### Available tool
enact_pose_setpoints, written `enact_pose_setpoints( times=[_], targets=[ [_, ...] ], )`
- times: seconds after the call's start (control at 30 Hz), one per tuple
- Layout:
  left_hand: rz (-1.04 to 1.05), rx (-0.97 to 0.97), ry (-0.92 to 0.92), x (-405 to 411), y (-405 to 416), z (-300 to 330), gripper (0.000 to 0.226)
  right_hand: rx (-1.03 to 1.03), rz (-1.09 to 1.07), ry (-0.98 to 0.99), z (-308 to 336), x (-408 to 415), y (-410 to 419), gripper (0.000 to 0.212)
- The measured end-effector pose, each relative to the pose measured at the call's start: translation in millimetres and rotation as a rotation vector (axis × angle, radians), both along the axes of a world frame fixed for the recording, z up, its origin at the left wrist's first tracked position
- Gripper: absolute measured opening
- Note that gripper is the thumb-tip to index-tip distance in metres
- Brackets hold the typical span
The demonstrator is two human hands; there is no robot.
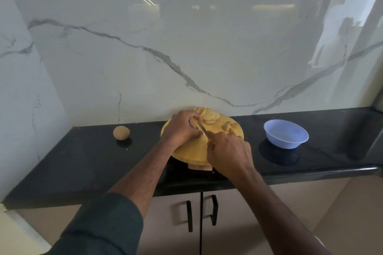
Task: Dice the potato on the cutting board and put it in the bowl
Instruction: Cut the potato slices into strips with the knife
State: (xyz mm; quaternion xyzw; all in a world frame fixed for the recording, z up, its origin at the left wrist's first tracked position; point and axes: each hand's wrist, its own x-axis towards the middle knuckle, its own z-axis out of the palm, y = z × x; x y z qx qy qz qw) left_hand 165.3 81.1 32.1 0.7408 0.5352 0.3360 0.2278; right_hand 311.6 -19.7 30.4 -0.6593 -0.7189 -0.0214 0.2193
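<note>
So the round wooden cutting board (190, 151) sits on a black counter (83, 161), pretty much in the middle, right up near the marble wall (186, 47). The left hand (182, 128) is curled over a piece of potato on the board, fingertips bent down to pin it, though the piece itself is mostly hidden under the fingers. The right hand (228, 151) is wrapped around the handle of a knife (202, 128), blade angled toward the left hand's fingers and down at the board. At the far edge of the board there's a fanned pile of potato slices (208, 116), and a few smaller chunks (229, 125) lie just to the right of them. The lavender bowl (286, 133) is off to the right on the counter, well apart from the board. A whole potato (121, 132) sits on the left of the counter. Cabinet doors (202, 215) with black handles are below.
</note>
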Motion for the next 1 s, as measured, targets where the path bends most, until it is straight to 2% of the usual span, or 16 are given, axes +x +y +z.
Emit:
enact_pose_setpoints(
  times=[0.3,0.43,0.6,0.87,1.0],
  targets=[
    [-0.056,0.017,0.016,-1.6,0.9,2.1,0.038,-0.026,0.012,-0.018,1.2,-4.1,10.8,0.036],
    [-0.080,0.020,0.107,3.1,-3.5,2.5,0.030,-0.025,0.014,-0.014,0.2,-5.6,18.1,0.033],
    [-0.097,0.010,0.193,6.3,-4.6,6.3,0.026,-0.028,0.032,-0.047,-3.8,2.8,1.7,0.035],
    [-0.093,0.007,0.207,8.2,-2.9,3.9,0.027,-0.047,0.085,-0.077,0.5,21.7,-28.8,0.037],
    [-0.074,-0.002,0.158,5.9,-4.4,-0.4,0.034,-0.045,0.061,0.069,1.5,35.5,-39.0,0.040]
  ],
)
